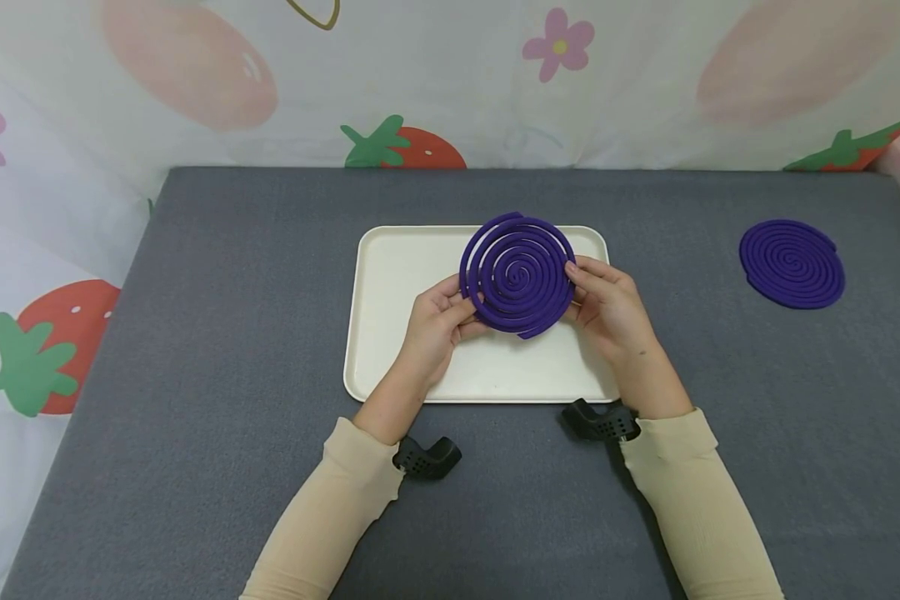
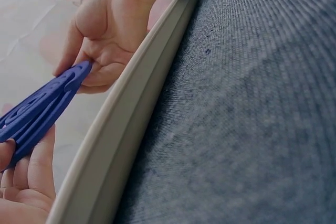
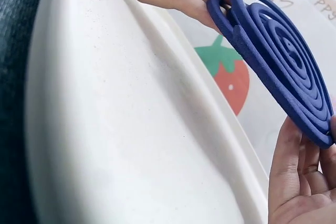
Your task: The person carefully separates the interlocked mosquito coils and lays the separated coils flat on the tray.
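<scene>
A purple mosquito coil (image 1: 521,275) is held up over the cream tray (image 1: 401,350), tilted. My left hand (image 1: 437,327) pinches its lower left edge, thumb in front and fingers behind. My right hand (image 1: 609,307) grips the right edge between thumb and fingers. Gaps show between the outer turns at the left, while the middle turns lie closer together. In the left wrist view the coil (image 2: 39,111) is seen nearly edge-on above the tray's side wall (image 2: 121,124). From the right wrist, the coil's spiral turns (image 3: 262,56) stand slightly apart.
A second purple coil (image 1: 792,264) lies flat on the grey tablecloth (image 1: 217,333) at the right. Black wrist cameras (image 1: 427,458) sit on both wrists. Behind the table's far edge hangs a white curtain (image 1: 435,58) printed with strawberries and flowers.
</scene>
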A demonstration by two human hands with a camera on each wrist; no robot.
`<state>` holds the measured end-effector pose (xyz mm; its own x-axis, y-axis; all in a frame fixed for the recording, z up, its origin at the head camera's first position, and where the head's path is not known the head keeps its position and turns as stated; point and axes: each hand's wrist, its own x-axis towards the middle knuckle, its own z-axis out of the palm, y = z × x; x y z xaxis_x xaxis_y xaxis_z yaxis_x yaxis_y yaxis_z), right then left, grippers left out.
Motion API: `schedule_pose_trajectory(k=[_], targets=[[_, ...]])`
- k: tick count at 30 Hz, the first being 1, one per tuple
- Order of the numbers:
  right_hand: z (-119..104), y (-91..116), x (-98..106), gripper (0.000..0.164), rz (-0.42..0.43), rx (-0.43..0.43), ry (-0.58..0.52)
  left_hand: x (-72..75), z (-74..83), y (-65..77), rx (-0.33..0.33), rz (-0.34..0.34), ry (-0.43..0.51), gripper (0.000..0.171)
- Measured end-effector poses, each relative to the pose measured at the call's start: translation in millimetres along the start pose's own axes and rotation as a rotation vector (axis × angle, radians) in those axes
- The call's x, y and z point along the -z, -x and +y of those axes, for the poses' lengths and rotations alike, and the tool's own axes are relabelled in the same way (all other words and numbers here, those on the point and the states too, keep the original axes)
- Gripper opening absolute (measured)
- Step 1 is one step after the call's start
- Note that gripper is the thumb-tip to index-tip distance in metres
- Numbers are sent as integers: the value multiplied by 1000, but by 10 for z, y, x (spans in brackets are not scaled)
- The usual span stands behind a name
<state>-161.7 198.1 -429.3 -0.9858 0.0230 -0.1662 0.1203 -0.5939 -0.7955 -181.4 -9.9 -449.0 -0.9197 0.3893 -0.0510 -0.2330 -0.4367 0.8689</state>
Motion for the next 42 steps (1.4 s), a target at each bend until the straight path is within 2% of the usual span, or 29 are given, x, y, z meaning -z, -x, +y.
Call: schedule_pose_trajectory(k=[5,15,23,34,38,42], targets=[[0,3,1,9,-14,7,-9,3,1,-1,-2,2,-1,35],[-32,-19,-4,29,83,-20,97,6,10,3,-3,5,-10,34],[-8,-26,10,15,73,31,95,1,16,6,2,23,-8,34],[-10,-26,4,19,79,29,92,0,16,3,12,36,-16,34],[-8,-29,8,18,80,15,53,-9,15,6,20,17,-15,35],[3,-30,12,16,74,3,23,-28,20,14,48,-42,-44,39]])
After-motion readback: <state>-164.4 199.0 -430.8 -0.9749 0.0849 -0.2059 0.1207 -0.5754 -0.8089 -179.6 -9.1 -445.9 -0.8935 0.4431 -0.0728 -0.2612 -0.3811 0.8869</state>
